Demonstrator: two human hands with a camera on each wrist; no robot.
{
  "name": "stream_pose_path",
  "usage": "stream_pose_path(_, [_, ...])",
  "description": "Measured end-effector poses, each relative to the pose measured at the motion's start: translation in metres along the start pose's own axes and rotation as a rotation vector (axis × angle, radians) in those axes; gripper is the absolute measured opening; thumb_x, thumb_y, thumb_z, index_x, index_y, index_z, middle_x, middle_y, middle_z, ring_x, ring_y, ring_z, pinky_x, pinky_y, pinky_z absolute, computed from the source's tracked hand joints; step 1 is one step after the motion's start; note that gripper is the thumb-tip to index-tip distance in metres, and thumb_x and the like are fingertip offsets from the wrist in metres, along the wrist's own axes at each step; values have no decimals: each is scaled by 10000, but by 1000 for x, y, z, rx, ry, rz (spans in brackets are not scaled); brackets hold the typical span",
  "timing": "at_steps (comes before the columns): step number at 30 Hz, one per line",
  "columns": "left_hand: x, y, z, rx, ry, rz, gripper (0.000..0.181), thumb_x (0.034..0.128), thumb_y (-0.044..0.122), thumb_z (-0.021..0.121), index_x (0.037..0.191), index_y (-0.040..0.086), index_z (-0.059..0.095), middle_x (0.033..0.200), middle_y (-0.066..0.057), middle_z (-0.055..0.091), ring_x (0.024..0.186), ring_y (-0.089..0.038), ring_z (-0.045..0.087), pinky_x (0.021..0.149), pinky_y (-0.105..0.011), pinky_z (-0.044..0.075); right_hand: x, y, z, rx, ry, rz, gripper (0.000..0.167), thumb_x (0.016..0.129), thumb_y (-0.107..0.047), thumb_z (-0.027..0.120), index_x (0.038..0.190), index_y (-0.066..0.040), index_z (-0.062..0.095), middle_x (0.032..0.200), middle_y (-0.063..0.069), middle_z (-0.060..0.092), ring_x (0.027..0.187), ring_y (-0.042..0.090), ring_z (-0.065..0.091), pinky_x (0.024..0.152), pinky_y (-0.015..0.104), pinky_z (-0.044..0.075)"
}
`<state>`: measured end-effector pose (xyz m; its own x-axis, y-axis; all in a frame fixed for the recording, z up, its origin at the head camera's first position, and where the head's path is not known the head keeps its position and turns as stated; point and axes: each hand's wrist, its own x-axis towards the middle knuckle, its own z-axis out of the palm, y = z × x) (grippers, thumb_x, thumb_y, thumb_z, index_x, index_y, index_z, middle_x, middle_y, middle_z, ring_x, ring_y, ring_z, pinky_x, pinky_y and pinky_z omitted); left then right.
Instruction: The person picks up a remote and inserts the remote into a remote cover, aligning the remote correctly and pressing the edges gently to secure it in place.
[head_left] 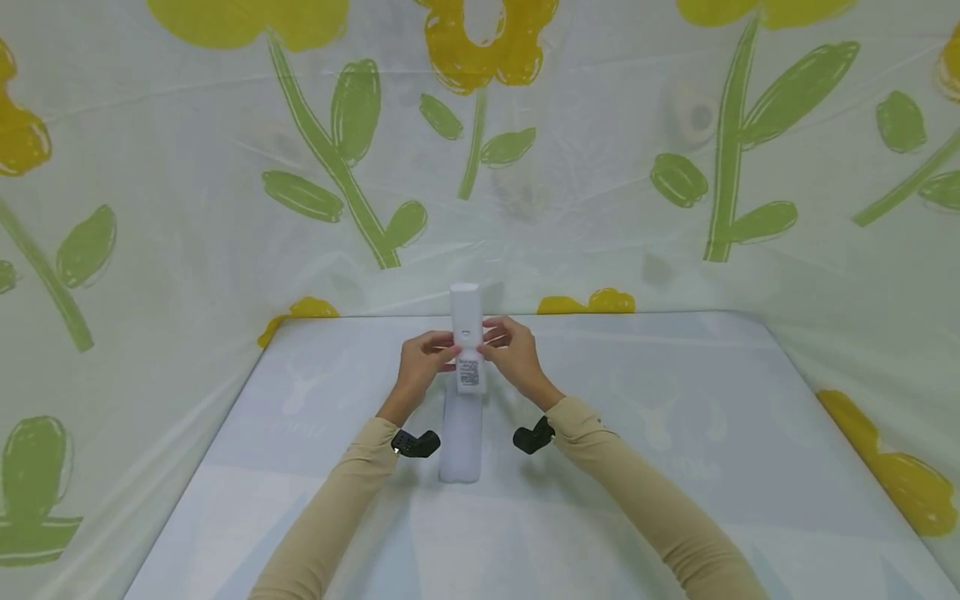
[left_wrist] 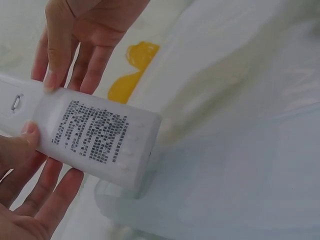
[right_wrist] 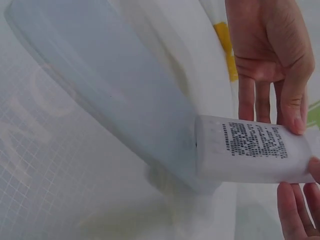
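Observation:
Both hands hold a white remote control [head_left: 467, 307] above the table, its labelled back toward me. My left hand [head_left: 422, 365] grips one side, thumb on the back face and fingers at the edge and behind. From the opposite side my right hand [head_left: 516, 353] pinches it the same way. A small latch mark and a dense black-printed label [left_wrist: 92, 131] show in the left wrist view. Beneath the remote's near end, a long pale-blue, rounded piece [head_left: 461, 442] lies on the table; its kind is unclear. The right wrist view shows its smooth surface [right_wrist: 110, 80].
A pale printed cover lies on the table [head_left: 300, 467]. Behind and at both sides hangs a white curtain [head_left: 570, 208] with yellow flowers and green leaves. Black wrist cameras [head_left: 416, 443] sit on both wrists, close to the pale-blue piece.

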<state>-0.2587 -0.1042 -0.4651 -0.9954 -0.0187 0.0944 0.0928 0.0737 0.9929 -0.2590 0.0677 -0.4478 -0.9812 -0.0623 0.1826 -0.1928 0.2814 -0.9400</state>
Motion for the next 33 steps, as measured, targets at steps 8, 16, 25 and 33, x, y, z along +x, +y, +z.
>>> stream_pose_path(8, [-3,-10,-2,19,25,-47,253,834,45,709,1076,-18,671,1038,-160,658,864,-224,648,742,-459,560,-1,5,9,-19,-14,67,360,819,-8,707,1163,-45,606,985,96,636,882,227,612,731,303,556])
stream_pose_path(16, [0,-12,0,-6,35,-20,253,839,14,693,1084,-43,663,1053,-214,645,855,-227,645,770,-508,541,1,8,13,-22,6,50,352,820,1,705,1154,-49,608,984,83,632,883,219,613,757,320,552])
stream_pose_path(25, [2,-21,1,-15,39,-34,255,849,-15,664,1102,-46,646,1026,-184,629,759,-153,645,715,-472,563,-1,12,15,-22,-4,36,343,820,8,698,1146,-48,607,983,82,632,892,220,616,782,326,547])
stream_pose_path(33, [2,-25,-2,-36,44,-46,258,859,-30,640,1117,-38,630,1034,-180,614,760,-153,643,689,-462,569,-1,16,15,56,-90,163,295,801,34,687,1088,-10,637,943,117,639,839,231,618,750,318,548])
